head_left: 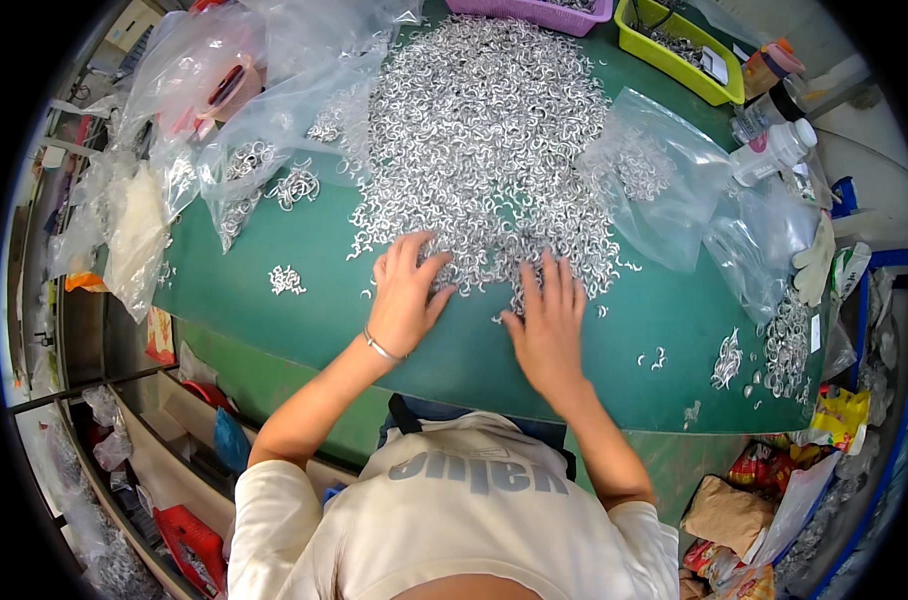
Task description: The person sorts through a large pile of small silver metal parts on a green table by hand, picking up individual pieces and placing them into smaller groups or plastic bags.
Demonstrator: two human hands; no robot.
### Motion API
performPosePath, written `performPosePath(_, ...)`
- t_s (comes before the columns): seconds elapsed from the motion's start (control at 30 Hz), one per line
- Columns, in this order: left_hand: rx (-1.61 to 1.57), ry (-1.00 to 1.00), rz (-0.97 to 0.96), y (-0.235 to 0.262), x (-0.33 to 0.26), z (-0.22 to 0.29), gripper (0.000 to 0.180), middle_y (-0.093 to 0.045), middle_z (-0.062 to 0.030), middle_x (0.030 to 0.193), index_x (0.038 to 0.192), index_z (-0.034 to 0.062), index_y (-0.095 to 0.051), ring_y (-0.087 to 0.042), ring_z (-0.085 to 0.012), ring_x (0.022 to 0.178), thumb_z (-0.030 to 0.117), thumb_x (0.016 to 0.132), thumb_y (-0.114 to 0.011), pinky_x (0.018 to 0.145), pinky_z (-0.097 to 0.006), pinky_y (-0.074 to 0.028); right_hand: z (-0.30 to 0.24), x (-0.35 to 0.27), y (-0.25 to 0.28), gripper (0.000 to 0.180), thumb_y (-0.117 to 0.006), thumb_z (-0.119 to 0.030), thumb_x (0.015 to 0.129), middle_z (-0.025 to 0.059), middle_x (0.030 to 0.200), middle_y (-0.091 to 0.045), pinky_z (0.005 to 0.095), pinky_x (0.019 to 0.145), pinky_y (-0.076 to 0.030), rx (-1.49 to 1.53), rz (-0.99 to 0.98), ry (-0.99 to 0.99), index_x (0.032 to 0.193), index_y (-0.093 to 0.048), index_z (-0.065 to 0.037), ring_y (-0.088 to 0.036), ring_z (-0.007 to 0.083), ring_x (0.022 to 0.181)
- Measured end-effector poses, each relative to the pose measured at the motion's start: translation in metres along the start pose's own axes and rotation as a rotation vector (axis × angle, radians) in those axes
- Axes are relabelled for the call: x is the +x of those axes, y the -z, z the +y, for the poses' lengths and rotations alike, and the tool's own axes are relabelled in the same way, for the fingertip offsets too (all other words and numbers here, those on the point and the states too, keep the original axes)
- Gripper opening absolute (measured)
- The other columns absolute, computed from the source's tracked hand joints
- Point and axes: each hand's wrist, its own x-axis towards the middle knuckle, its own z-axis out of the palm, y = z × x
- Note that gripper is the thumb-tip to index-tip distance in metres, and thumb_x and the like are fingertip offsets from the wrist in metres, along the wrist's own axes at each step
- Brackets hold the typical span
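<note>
Has L hand (404, 290) half open, palm down, fingers slightly bent, at near L edge of big pile of sm silver curved metal pcs (489, 120) on green table (444, 370); can't tell whether gripping any under fingertips. Has R hand (551, 325) open, palm down too, fingers nearly straight, tips on pile's near edge, thumb out twd L hand; can't see any grip. Has most of pile fwd of both hands, w/ some pcs btwn. Wears bracelet (382, 347) just behind L hand. Has sm heap (286, 280) L of L hand, lime tray (672, 66) far fwd-R of R hand, white bottle (774, 150) nearer on same side
</note>
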Motion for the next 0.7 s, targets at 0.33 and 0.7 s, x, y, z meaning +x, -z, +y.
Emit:
performPosePath(0.33, 0.17, -0.144, -0.214, -0.004, 0.015, 0.0, 0.045, -0.038, -0.0099, 0.145, 0.124, 0.0129, -0.057, -0.034, -0.034, 0.134, 0.007, 0.079, -0.063, 0.103, -0.067, -0.024, -0.02, -0.005, 0.009, 0.045, -0.062, -0.013, 0.086, 0.0192, 0.145, -0.038, 0.0544, 0.111, -0.024, 0.221, -0.325, 0.257, 0.128, -0.052, 0.0, -0.03, 0.0359, 0.138)
performPosePath(0.7, -0.006, -0.079, -0.09, -0.008, 0.003, 0.012, 0.049, -0.034, -0.0142, 0.148, 0.128, 0.0088, -0.053, -0.026, -0.0397, 0.14, -0.005, 0.081, -0.055, 0.107, -0.068, -0.016, 0.029, -0.065, 0.038, 0.055, -0.063, -0.015, 0.087, 0.0213, 0.146, -0.037, 0.0498, 0.112, -0.024, 0.098, 0.101, -0.364, 0.135, -0.044, 0.004, -0.03, 0.0387, 0.139)
